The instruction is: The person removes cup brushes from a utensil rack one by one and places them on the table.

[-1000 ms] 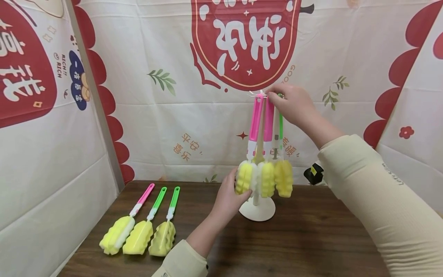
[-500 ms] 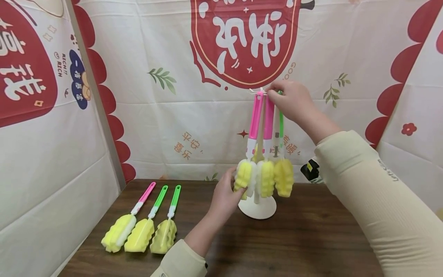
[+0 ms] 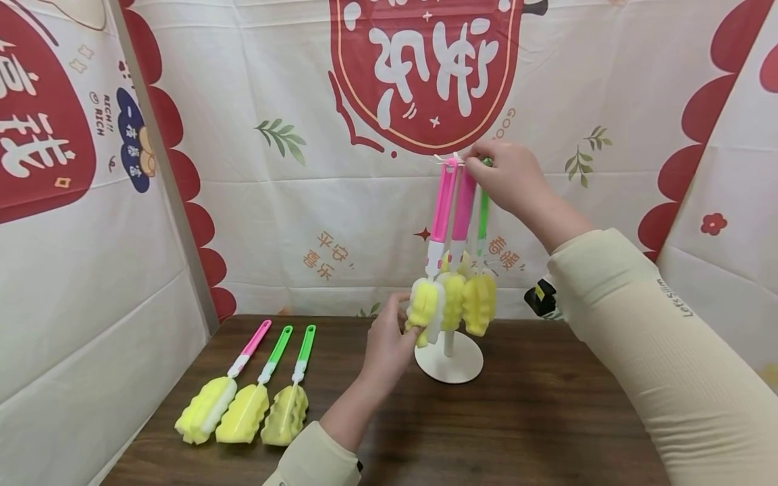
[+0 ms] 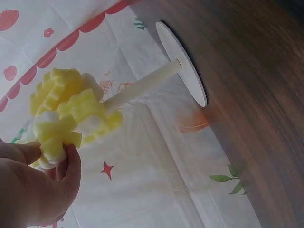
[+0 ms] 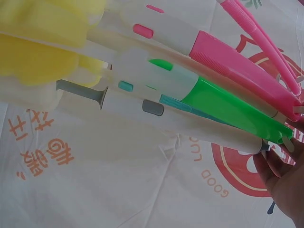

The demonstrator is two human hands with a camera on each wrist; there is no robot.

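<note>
Sponge bottle brushes with pink and green handles hang from a white rotating-style rack (image 3: 448, 364) on the table. My left hand (image 3: 389, 341) pinches the yellow-and-white sponge head (image 3: 425, 307) of the front pink-handled brush between thumb and fingers; the left wrist view shows this sponge (image 4: 56, 135) close up. At the rack's top, my right hand (image 3: 507, 177) has its fingers curled about the hooks, overlapping a second pink handle (image 3: 463, 206). In the right wrist view its fingertips lie at the end of a white handle (image 5: 190, 128), beside a green handle (image 5: 228, 107).
Three more sponge brushes lie side by side on the left of the dark wooden table (image 3: 516, 418): a pink-handled brush (image 3: 209, 408), a green-handled brush (image 3: 243, 413) and another green-handled brush (image 3: 287, 415). A printed white cloth (image 3: 377, 202) hangs behind. A black object (image 3: 539, 297) shows beside the right sleeve.
The hanging brushes have swung leftward round the rack, their sponges shifting left and bunching. My left hand has moved slightly left with its sponge; my right hand stays at the top.
</note>
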